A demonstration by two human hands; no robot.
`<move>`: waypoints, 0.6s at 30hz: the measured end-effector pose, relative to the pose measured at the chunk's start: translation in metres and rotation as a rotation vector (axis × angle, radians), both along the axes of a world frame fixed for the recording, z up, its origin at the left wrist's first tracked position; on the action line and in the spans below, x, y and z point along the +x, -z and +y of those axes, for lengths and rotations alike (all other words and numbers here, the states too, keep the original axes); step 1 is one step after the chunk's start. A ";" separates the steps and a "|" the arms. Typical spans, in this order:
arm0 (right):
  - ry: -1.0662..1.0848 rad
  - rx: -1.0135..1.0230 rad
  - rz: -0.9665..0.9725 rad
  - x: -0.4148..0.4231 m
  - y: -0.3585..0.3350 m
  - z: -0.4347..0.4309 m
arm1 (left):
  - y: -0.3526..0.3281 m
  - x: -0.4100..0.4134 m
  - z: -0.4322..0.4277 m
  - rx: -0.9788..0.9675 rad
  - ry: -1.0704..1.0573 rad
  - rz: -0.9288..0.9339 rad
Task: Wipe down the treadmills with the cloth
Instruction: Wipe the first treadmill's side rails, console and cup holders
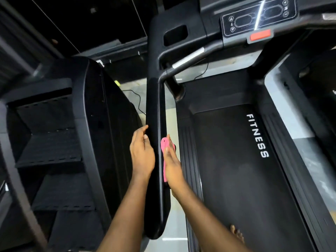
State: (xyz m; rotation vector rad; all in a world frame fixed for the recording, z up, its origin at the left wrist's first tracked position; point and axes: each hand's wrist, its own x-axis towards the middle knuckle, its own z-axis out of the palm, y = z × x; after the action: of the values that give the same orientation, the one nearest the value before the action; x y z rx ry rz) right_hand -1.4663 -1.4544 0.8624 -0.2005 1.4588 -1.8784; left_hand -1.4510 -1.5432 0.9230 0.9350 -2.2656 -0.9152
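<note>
pink cloth under right hand, against handrail

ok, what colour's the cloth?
Pink. The cloth shows best in the head view.

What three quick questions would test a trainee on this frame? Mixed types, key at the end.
1. Multiple choice: the right hand presses the pink cloth against which part? A the console, B the black side rail, C the floor.
2. True or false: the left hand holds the cloth.
3. Fill in: the word printed on the belt is ____.
Key: 1 B. 2 false: the left hand lies bare on the rail's other side. 3 FITNESS.
</note>
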 end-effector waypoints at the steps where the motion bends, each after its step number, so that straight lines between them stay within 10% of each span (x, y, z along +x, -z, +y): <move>1: 0.007 0.003 0.010 -0.012 0.002 -0.009 | 0.001 -0.011 -0.004 0.007 0.006 -0.019; 18: -0.028 0.027 -0.105 -0.201 0.047 -0.153 | 0.001 -0.089 -0.019 -0.138 -0.101 -0.332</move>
State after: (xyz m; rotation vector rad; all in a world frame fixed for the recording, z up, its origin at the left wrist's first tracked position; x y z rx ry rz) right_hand -1.6671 -1.6076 0.8152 -0.1076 1.4020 -1.8181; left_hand -1.5395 -1.5621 0.9216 1.1991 -2.4903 -0.5857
